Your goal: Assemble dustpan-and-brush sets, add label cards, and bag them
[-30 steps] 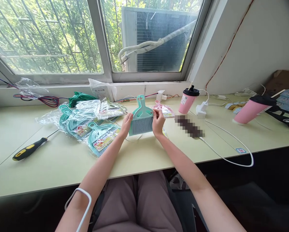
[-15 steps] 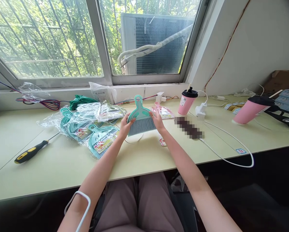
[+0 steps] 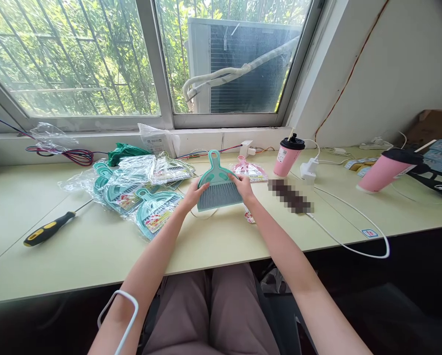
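Observation:
A mint-green hand brush with grey bristles (image 3: 221,196) is held up above the table, nested against a matching dustpan whose edge shows behind it. My left hand (image 3: 195,195) grips its left side, thumb laid across the front. At the right side my right hand (image 3: 242,187) does the same. The handle with its loop points up toward the window, and the bristles face me. Beside my left hand lies a plastic-wrapped green brush-and-dustpan set (image 3: 156,211). Behind my right hand is a pink set (image 3: 247,168). A small printed card (image 3: 249,216) lies partly hidden under my right wrist.
More wrapped sets (image 3: 123,192) are heaped to the left, near a black-and-yellow screwdriver (image 3: 51,229). Pink cups with black lids (image 3: 285,160) stand at the right. A white cable (image 3: 349,242) loops toward the table's front edge. A blurred-out dark object (image 3: 290,196) lies right of centre.
The brush and dustpan have dropped slightly and tipped back a little, still between both hands. The whole view has shifted slightly; the things on the table stay put.

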The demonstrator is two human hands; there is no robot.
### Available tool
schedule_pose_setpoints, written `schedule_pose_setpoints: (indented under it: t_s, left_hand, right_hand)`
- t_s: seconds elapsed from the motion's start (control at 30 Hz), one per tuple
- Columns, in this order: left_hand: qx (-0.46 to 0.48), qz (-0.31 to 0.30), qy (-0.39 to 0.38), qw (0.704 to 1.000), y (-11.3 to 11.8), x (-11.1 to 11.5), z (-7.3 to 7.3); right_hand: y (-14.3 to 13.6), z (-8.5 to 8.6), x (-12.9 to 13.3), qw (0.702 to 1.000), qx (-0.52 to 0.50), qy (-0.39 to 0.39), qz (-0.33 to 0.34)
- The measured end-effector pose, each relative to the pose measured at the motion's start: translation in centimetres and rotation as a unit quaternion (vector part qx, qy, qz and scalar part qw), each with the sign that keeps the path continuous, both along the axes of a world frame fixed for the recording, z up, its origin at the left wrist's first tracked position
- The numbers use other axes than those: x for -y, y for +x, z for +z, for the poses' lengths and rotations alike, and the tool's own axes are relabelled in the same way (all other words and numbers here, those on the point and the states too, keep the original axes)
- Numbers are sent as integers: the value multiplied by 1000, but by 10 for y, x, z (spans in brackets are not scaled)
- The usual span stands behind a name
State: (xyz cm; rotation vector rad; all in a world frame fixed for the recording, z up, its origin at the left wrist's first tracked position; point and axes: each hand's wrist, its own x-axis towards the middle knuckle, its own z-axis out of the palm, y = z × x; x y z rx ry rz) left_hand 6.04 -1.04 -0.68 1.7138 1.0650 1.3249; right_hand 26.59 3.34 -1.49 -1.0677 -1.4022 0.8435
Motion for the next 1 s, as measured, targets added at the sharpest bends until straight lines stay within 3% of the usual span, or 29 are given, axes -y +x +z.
schedule_pose_setpoints:
  t_s: [0.5, 0.73, 0.87, 1.0]
  left_hand:
    - [24, 36, -10, 999, 9, 8, 6]
    - [-57, 76, 54, 994, 10, 9, 11]
    - [-99, 61, 56, 992, 21, 15, 11]
    - [-114, 36, 71, 990, 32, 21, 10]
  right_hand:
    - [-3, 12, 17, 987, 101, -27, -120]
    - [-2, 19, 19, 983, 155, 38, -90]
    - [-9, 26, 27, 979, 114, 133, -108]
    - [-4, 34, 28, 993, 32, 95, -68]
